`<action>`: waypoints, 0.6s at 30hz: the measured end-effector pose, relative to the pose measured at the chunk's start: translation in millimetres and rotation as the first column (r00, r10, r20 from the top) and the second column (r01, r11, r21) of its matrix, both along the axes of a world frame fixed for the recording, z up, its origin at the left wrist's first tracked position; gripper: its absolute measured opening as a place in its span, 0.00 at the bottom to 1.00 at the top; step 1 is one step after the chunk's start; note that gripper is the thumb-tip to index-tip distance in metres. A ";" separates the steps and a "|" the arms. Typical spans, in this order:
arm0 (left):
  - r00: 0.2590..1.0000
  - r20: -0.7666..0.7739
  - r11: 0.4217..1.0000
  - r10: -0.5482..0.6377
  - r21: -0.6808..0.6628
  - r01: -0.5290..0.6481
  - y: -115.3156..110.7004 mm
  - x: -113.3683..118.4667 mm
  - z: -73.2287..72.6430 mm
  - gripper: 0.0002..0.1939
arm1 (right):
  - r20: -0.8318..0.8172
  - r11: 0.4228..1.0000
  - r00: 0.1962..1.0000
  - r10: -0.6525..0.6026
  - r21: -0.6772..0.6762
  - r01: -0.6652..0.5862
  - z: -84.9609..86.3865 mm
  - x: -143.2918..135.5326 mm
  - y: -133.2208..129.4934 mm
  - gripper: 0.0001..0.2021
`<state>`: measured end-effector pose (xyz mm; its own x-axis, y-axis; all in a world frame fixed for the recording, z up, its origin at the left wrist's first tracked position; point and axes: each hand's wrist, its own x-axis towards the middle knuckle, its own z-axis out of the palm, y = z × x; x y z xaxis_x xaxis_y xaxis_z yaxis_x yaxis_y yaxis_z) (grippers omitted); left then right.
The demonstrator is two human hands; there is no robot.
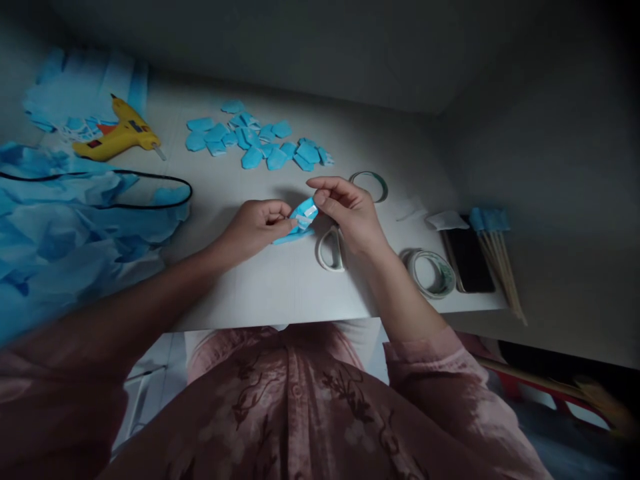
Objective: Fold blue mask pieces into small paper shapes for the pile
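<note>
Centre of table point(250, 293), just near of scattered blue pcs point(251, 138), L hand point(256, 222) pinches blue piece point(299, 207); R hand point(356, 212) at its far right tip, can't tell if gripping. Prob. best: L firm, press white strip point(311, 211) flat w/ R thumb.

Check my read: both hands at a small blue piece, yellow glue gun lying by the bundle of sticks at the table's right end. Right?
One miss: the yellow glue gun. The head view shows it at the table's left end; the bundle of sticks is at the right. Left hand and right hand are at the small blue piece.
</note>
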<state>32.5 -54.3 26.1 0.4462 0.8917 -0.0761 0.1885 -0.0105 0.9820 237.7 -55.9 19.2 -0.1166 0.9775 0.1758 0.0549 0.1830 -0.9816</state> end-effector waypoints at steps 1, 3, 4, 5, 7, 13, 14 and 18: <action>1.000 0.000 1.000 0.005 -0.003 -0.005 -0.1 -0.1 0.5 0.13 | -0.021 1.000 1.000 -0.004 -0.012 0.004 -0.5 0.2 0.3 0.22; 1.000 0.011 1.000 0.020 -0.009 -0.020 -0.4 -0.2 1.3 0.12 | -0.072 0.999 0.997 -0.010 -0.045 0.006 -1.2 1.0 1.1 0.21; 0.999 0.021 1.000 0.029 -0.014 -0.028 -0.5 -0.2 1.7 0.12 | -0.097 0.998 0.995 -0.009 -0.064 0.003 -1.2 1.5 1.4 0.21; 0.999 0.032 0.999 0.037 -0.021 -0.037 -0.5 -0.1 2.2 0.12 | -0.115 0.997 0.993 -0.006 -0.082 -0.003 -0.9 2.0 1.4 0.21; 0.997 0.052 0.998 0.057 -0.038 -0.055 -0.5 0.3 3.1 0.12 | -0.117 0.994 0.993 0.005 -0.106 -0.018 0.2 2.3 0.6 0.22; 0.993 0.076 0.995 0.094 -0.042 -0.091 -0.2 1.8 2.7 0.11 | 0.062 0.989 0.988 0.145 -0.016 -0.144 -0.4 -2.7 -3.9 0.26; 0.993 0.073 0.995 0.089 -0.040 -0.086 -0.1 1.9 1.9 0.11 | 0.088 0.987 0.983 0.159 0.004 -0.160 -1.1 -3.6 -4.0 0.26; 0.996 0.057 0.998 0.066 -0.011 -0.066 -0.3 1.6 -1.6 0.12 | 0.138 0.983 0.975 0.173 0.035 -0.179 -2.9 -5.6 -4.1 0.26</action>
